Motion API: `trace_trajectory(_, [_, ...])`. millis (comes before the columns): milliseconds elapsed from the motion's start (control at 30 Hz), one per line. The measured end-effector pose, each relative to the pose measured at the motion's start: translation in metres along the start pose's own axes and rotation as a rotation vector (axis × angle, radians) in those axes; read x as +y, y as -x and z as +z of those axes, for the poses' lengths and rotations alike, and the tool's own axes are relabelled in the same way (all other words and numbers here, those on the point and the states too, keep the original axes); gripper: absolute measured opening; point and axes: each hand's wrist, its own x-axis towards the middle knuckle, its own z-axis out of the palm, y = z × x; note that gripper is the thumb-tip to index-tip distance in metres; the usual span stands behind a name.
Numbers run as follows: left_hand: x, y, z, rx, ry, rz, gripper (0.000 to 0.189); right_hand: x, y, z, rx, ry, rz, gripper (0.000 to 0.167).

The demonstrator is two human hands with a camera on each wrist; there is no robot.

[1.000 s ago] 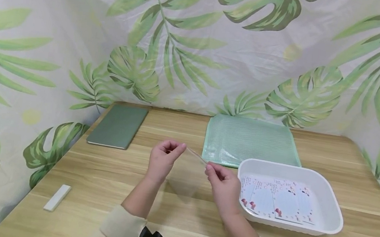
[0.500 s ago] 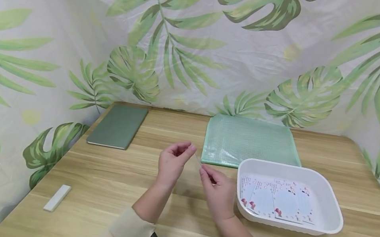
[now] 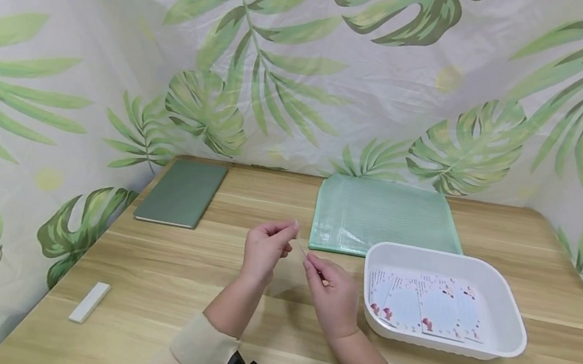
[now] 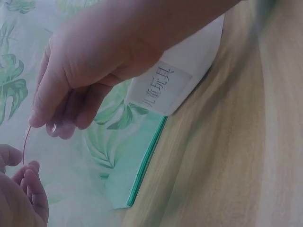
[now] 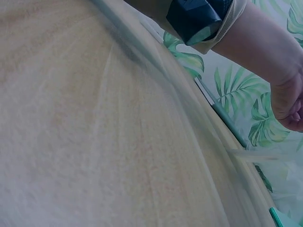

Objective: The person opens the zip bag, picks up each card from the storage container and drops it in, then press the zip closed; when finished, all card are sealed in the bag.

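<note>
My left hand (image 3: 264, 249) and right hand (image 3: 331, 292) meet over the middle of the table, fingertips close together. Between them runs the narrow edge of a clear plastic bag (image 3: 301, 249), pinched at either end by thumb and fingers. Its rim shows as a thin reddish line (image 4: 25, 144) in the left wrist view, with the right hand (image 4: 78, 61) above and the left hand (image 4: 23, 194) below. The see-through body hangs under the fingers and is hard to make out. In the right wrist view the left hand (image 5: 289, 101) appears at the right edge.
Right of my hands stands a white plastic tray (image 3: 506, 333) holding several printed cards (image 3: 438, 306). Behind lies a pale green mesh pouch (image 3: 383, 215). A dark green notebook (image 3: 182, 192) is at the back left, and a small white bar (image 3: 89, 302) at the front left.
The left hand has moved right, toward the right hand, so the stretch of bag edge between them is shorter and steeper. Lately the left fingers have shifted slightly on it.
</note>
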Motion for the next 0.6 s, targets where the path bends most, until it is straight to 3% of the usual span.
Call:
trace_trajectory(200, [0.0015,-0.0009,0.0005,0.014,0.013,-0.01,0.017,-0.0015,-0.0009,-0.0005,-0.02,-0.016,0.032,0.015])
trace_trajectory(300, [0.003,-0.0014,0.001,0.019,0.014,0.001,0.015,-0.0026,-0.0017,-0.0009,-0.044,-0.036,0.097,0.013])
trace_trajectory(600, [0.0055,-0.0011,0.0008,-0.009,-0.02,0.011,0.013,-0.004,-0.0096,-0.0041,-0.156,-0.273,0.607,0.013])
